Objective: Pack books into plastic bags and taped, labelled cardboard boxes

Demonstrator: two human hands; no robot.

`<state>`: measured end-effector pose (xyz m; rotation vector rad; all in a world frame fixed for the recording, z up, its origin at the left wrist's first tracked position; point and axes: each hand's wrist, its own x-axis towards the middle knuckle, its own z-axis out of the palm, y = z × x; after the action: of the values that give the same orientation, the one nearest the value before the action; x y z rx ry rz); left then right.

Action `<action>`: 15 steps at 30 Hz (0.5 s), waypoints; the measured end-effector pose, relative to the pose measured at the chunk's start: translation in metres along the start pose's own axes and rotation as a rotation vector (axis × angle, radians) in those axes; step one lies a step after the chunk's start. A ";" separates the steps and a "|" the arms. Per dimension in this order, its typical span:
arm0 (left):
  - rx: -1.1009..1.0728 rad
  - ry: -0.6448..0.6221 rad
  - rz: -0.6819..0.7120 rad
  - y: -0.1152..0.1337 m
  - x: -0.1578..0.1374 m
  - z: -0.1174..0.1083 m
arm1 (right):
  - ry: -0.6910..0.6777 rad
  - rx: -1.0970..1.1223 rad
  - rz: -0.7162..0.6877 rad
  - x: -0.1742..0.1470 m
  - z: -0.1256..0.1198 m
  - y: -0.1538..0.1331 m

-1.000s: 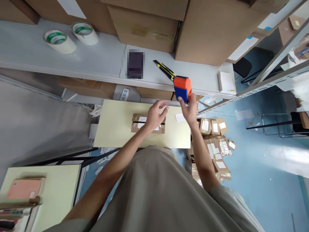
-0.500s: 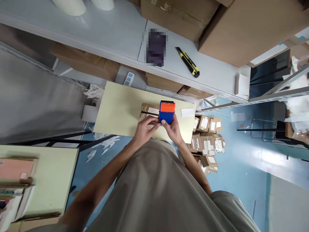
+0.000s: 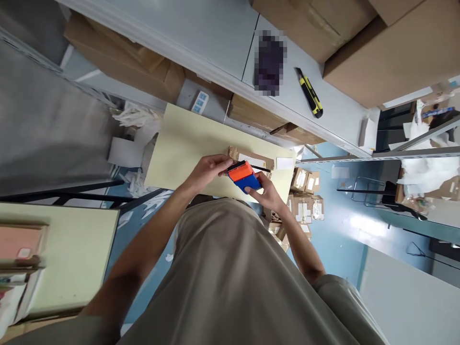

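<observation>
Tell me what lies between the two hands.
The orange-and-blue tape dispenser, gripped by the right hand, lies between it and the left hand in the head view.

We note blue floor (image 3: 330, 254), glare (image 3: 366, 225) lying bright across it at right; at left, a grey surface (image 3: 53, 148), floor or wall we cannot tell. Beyond a pale yellow table (image 3: 179, 143) we see a long grey shelf (image 3: 201, 38); a second yellow table (image 3: 86, 249) stands lower left, a pale panel (image 3: 406, 287) lower right.

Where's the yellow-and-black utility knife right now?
The utility knife lies on the grey shelf, upper right of centre in the head view, between the pixelated dark patch and the large cardboard box.
</observation>
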<state>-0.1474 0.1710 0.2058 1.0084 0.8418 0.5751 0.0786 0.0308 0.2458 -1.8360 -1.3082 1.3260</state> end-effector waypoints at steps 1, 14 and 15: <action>-0.003 -0.016 -0.012 0.000 0.000 -0.004 | -0.015 -0.023 0.010 0.000 0.001 -0.003; -0.062 -0.079 -0.061 -0.027 0.002 -0.042 | -0.130 -0.345 0.112 0.016 0.008 -0.044; -0.072 -0.075 -0.072 -0.034 0.002 -0.043 | -0.140 -0.366 0.133 0.018 0.009 -0.046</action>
<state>-0.1804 0.1794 0.1629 0.9245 0.7827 0.5000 0.0525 0.0646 0.2728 -2.1369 -1.6143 1.3749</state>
